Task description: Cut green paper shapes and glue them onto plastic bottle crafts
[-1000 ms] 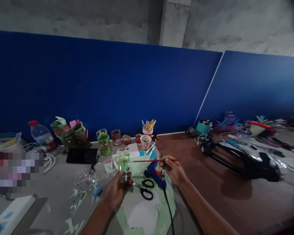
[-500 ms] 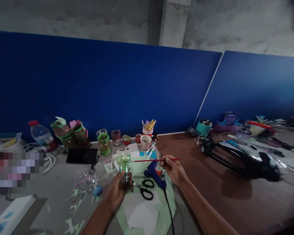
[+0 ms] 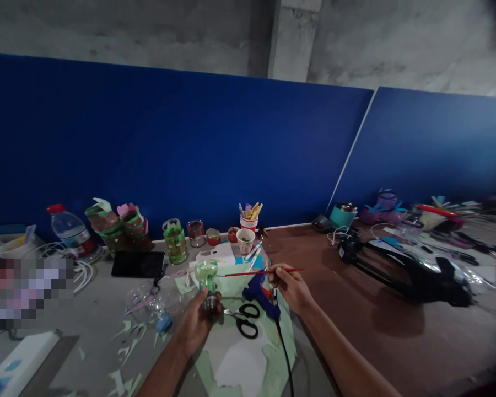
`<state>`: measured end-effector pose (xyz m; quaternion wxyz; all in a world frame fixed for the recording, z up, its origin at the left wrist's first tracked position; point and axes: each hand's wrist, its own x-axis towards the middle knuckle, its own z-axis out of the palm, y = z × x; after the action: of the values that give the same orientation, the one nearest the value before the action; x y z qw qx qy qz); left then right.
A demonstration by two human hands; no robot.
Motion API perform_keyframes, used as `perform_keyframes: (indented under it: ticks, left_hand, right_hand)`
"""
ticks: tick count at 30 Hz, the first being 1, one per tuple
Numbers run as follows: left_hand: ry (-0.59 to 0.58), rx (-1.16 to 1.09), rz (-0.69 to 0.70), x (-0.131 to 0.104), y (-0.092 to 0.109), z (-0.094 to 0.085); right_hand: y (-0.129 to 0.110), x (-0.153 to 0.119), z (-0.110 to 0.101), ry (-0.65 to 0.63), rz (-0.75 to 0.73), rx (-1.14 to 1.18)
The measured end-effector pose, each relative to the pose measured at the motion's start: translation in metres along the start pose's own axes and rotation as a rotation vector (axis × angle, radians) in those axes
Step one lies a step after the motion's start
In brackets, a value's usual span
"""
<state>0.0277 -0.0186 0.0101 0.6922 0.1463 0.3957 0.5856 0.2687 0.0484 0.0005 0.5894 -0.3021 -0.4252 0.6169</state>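
My left hand [image 3: 198, 320] is closed around the lower part of a clear plastic bottle piece [image 3: 207, 277], held upright, its upper part streaked with green paint. Between the fingers of my right hand [image 3: 289, 284] is a thin red paintbrush [image 3: 243, 273], lying nearly level with its tip at the bottle piece's right side. Below the brush lie a blue glue gun [image 3: 261, 298] and black-handled scissors [image 3: 246, 320], on green and white paper [image 3: 240, 364]. A paper cup [image 3: 246, 241] with green inside stands behind the brush.
Green-painted bottle pieces [image 3: 176, 244] and small red-based cups [image 3: 213, 237] line the back by the blue partition [image 3: 182, 143]. A phone [image 3: 138, 264], clear plastic scraps [image 3: 144, 303] and paper cuttings lie left. A black strapped device [image 3: 405, 270] and teal flask [image 3: 343, 215] are right.
The bottle piece has shifted slightly left and seems turned a little in my left hand. The brush and my right hand have moved slightly left with it.
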Motion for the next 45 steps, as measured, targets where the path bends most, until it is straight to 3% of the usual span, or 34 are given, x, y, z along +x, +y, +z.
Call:
perform_keyframes:
  ticks: [9,20,26,45]
  left_hand:
    - [-0.008,0.016,0.031,0.0032,-0.0045,-0.0045]
    - [0.034,-0.003,0.012,-0.0027,-0.0007,0.0034]
    - [0.032,0.009,0.019,-0.0027,-0.0013,0.0035]
    - [0.023,0.013,0.019,-0.0020,-0.0018,0.0028]
  right_hand:
    - [0.0071,0.0019,-0.0029,0.010,0.081,0.115]
    - [0.0056,0.0076,-0.0057,0.143,-0.004,0.110]
    - [0.0062,0.0033,-0.0019,0.054,0.018,0.058]
    - [0.0053,0.0051,-0.0043,0.090,-0.005,0.067]
